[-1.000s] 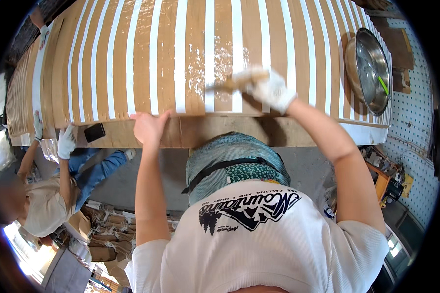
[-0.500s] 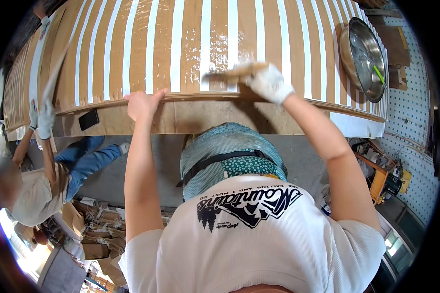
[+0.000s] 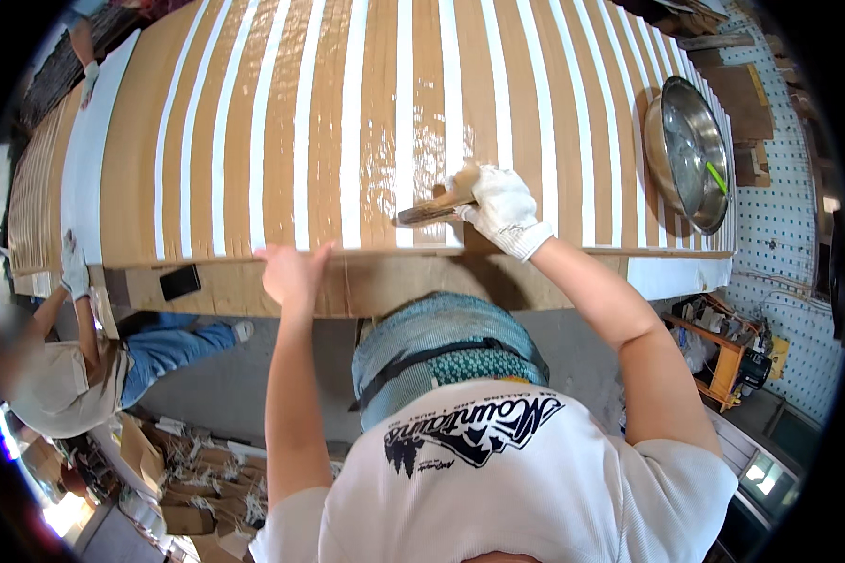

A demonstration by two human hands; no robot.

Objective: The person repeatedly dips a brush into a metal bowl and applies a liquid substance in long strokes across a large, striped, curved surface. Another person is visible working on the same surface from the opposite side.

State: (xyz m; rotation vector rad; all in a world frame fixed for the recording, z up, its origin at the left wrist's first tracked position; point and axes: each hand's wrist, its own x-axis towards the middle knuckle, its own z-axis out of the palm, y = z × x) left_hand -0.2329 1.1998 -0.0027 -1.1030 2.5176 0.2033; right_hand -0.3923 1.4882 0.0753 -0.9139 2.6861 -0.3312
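Note:
My right hand (image 3: 504,212), in a white glove, is closed around the handle of a flat brush (image 3: 426,212). The dark bristle end points left, low over the brown-and-white striped sheets (image 3: 327,159) near their front edge. Wet, shiny patches show around the brush and farther up the surface. My bare left hand (image 3: 293,272) rests at the front edge of the sheets, thumb and fingers spread, holding nothing. On the right, a round metal basin (image 3: 658,155) sits on the sheets with liquid and a bright green stick inside.
A black phone (image 3: 180,281) lies on the wooden table edge (image 3: 385,285). At left, a person (image 3: 75,375) has gloved hands on a wide white strip (image 3: 103,155); another hand (image 3: 89,84) is at its far end. Cardboard scraps (image 3: 207,488) lie behind on the left.
The white strip at left, lifted and slanting before, now lies flat under the other people's hands. My view has shifted; the brush remains near the front edge, and my left hand stays at the edge.

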